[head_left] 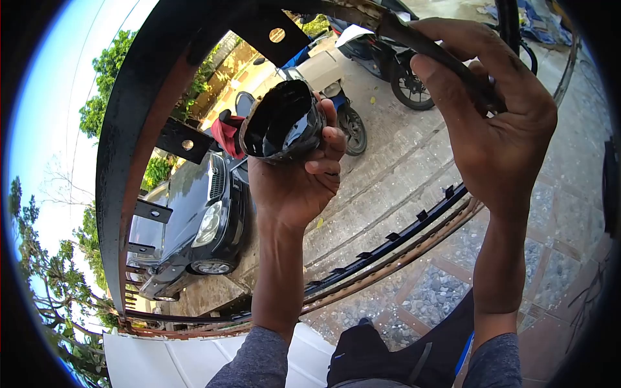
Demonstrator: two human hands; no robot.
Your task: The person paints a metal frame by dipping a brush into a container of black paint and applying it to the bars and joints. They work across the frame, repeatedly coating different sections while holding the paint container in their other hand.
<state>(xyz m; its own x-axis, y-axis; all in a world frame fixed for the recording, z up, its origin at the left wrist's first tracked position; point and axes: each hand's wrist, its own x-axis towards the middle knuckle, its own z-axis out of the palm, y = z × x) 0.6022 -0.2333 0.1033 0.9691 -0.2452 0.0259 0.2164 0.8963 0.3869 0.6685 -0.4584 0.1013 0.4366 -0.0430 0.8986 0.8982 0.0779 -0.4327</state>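
Note:
My left hand (294,174) is wrapped round a small round container (284,121) tilted toward me, its inside coated with glossy black paint. My right hand (495,103) pinches a dark stick-like handle (446,58) between thumb and fingers. The handle runs up and left to the top of the view, where its far end, near the metal frame, is hard to make out. A curved metal frame (143,84), black on its face and reddish brown along its inner edge, arches over the left. Black flat tabs with holes (184,139) stick out from it.
Beyond the frame stand a dark car (194,220) and parked motorcycles (411,81). A black toothed rail (388,244) and a rusty rail (414,251) curve across below. White corrugated sheet (187,359) lies at the lower left, stone-patterned paving (436,294) at the lower right.

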